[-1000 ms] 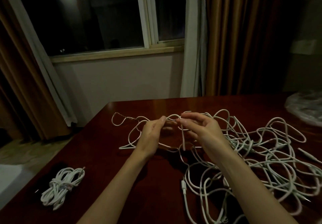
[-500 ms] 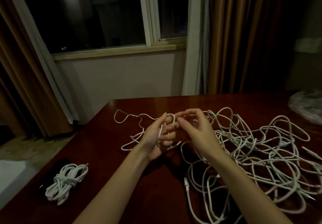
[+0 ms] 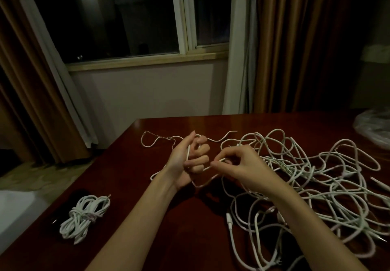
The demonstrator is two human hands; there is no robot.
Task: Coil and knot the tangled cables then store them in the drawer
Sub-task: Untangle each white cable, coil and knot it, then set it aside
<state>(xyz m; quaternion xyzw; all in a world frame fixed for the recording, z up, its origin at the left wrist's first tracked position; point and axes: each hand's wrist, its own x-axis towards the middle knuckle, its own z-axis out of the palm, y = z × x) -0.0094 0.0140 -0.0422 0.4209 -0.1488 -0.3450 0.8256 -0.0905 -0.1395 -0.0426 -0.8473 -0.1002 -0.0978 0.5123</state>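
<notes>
A white cable [image 3: 191, 150] is gripped in the curled left hand [image 3: 185, 161] and pinched by the right hand [image 3: 238, 165] above the table [image 3: 168, 218]. Snagging is likely where it trails into the tangled cables [image 3: 316, 186]; pulling could tighten knots.

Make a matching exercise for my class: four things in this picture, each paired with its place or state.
Things:
1. coiled cable bundle
2. tangled cables
3. left hand
4. plastic bag

States:
A. far right table edge
B. loose heap at right
C. knotted, near left table edge
D. gripping a white cable

Pairs: 1-C, 2-B, 3-D, 4-A
</notes>
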